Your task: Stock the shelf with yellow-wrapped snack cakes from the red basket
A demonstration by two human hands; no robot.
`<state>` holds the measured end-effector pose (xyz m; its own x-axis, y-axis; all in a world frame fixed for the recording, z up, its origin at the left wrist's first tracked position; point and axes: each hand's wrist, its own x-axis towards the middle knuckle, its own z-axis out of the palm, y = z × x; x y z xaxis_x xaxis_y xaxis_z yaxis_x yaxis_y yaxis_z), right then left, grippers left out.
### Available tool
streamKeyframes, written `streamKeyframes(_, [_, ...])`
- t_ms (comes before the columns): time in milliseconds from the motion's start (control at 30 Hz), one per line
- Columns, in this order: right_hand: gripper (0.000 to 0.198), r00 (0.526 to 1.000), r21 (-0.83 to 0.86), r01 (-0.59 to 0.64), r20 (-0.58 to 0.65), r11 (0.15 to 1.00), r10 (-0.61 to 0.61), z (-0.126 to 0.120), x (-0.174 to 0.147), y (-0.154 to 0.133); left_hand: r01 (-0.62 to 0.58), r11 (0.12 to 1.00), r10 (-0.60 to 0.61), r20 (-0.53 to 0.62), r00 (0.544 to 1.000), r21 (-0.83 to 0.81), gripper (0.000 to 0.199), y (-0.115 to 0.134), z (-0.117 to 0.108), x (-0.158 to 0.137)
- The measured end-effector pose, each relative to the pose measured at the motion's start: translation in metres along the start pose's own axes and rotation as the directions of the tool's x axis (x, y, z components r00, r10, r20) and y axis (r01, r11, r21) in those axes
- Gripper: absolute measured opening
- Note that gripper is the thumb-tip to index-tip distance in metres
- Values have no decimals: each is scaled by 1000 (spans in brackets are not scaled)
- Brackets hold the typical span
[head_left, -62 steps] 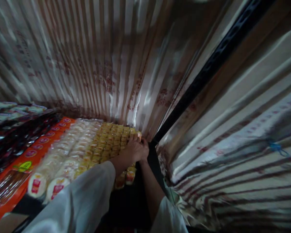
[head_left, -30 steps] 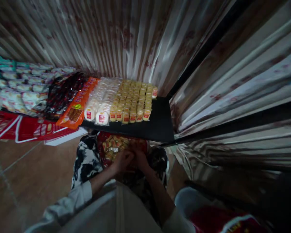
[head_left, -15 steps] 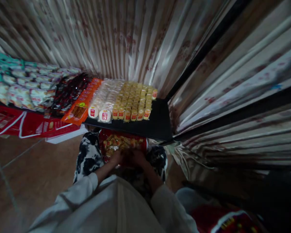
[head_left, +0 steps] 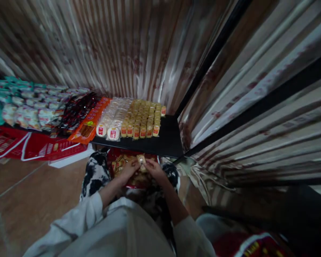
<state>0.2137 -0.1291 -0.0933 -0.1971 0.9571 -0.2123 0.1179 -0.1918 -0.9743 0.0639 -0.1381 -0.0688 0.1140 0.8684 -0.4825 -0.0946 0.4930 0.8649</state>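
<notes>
Between my two hands is a small packaged snack (head_left: 141,159), pale yellow in a clear wrapper. The fingers of my left hand (head_left: 130,169) pinch it from one side, and those of my right hand (head_left: 154,169) grip the other. Below them, on my lap, lies a red bag (head_left: 131,186) with many more wrapped yellow snacks (head_left: 119,163) inside. Just beyond, similar yellow snacks (head_left: 142,121) stand in close rows on a black shelf (head_left: 171,137), labels facing me.
Left of the rows are white round packs (head_left: 113,132), an orange packet (head_left: 84,126), dark packets (head_left: 76,110) and white and teal packets (head_left: 23,103). A red printed sheet (head_left: 50,142) hangs below. Striped curtains (head_left: 139,53) and black poles (head_left: 211,60) close off the back and right.
Both hands have come up from inside the red bag, and a wrapped snack now shows between them. The view has shifted slightly, so the shelf appears lower and further left.
</notes>
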Motion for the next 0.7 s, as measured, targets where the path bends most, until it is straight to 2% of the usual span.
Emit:
streamKeyframes(67, [41, 999, -17, 48, -22, 999, -48, -2, -3, -4, -5, 1000, 5, -15, 1000, 19, 30, 8, 2, -2])
streamKeyframes(133, [37, 985, -172, 132, -88, 976, -148, -6, -8, -12, 14, 1000, -14, -54, 998, -2, 29, 16, 5, -5])
streamKeyframes(200, [33, 947, -407, 210, -142, 889, -288, -10, -15, -20, 37, 993, -41, -36, 999, -110, 25, 23, 9, -9])
streamKeyframes(267, [33, 898, -592, 255, -149, 765, -414, -12, -23, -29, 52, 967, -43, 42, 998, -250, 21, 30, 13, -13])
streamKeyframes(333, [34, 860, -681, 277, -139, 678, -491, -11, -29, -34, 52, 941, -20, 97, 995, -333, 21, 35, 18, -16])
streamKeyframes(400, [35, 835, -714, 291, -136, 636, -534, -10, -32, -35, 26, 939, -4, 64, 998, -342, 20, 38, 23, -16])
streamKeyframes(500, [33, 807, -711, 304, -161, 634, -568, -8, -33, -31, -2, 946, -2, -10, 1000, -324, 12, 39, 28, -13])
streamKeyframes(567, [32, 793, -686, 308, -199, 660, -576, -9, -33, -27, -8, 948, 2, -20, 1000, -319, 13, 39, 30, -11])
streamKeyframes(700, [30, 784, -557, 277, -340, 783, -520, -12, -29, -21, -8, 943, -4, -34, 999, -333, 21, 42, 32, -6])
